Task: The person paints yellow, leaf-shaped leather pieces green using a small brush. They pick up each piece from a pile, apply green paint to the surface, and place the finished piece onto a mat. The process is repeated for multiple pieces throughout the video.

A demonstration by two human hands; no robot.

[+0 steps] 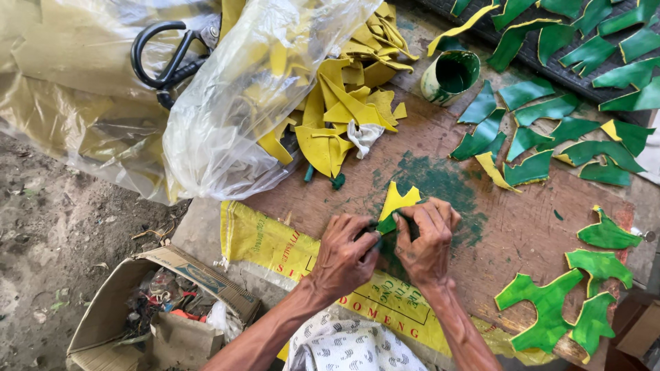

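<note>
Two hands meet at the middle of a wooden board (pixel 522 227), over a green paint stain (pixel 440 185). The left hand (pixel 344 255) and right hand (pixel 427 242) both close their fingers on one yellow cutout (pixel 399 200); its lower tip, between the fingertips, is already green, its upper part bare yellow. Whether the left hand also grips a brush cannot be told.

Done, as judged from the layout: many leaf-shaped green pieces (pixel 543 108) lie spread at the far right of the board, and larger branched green pieces (pixel 546 309) lie along the near right edge, well apart from the hands. A paint tin (pixel 450 75), green inside, stands beyond the stain.

Left, as judged: a heap of yellow pieces (pixel 344 110) spills from a clear plastic bag (pixel 234 103) at the far left, and appears about as large as the finished spread. The work seems near its midpoint. A yellow sack (pixel 275 244) lies under the wrists; a cardboard box (pixel 137 302) sits on the ground beside it.
</note>
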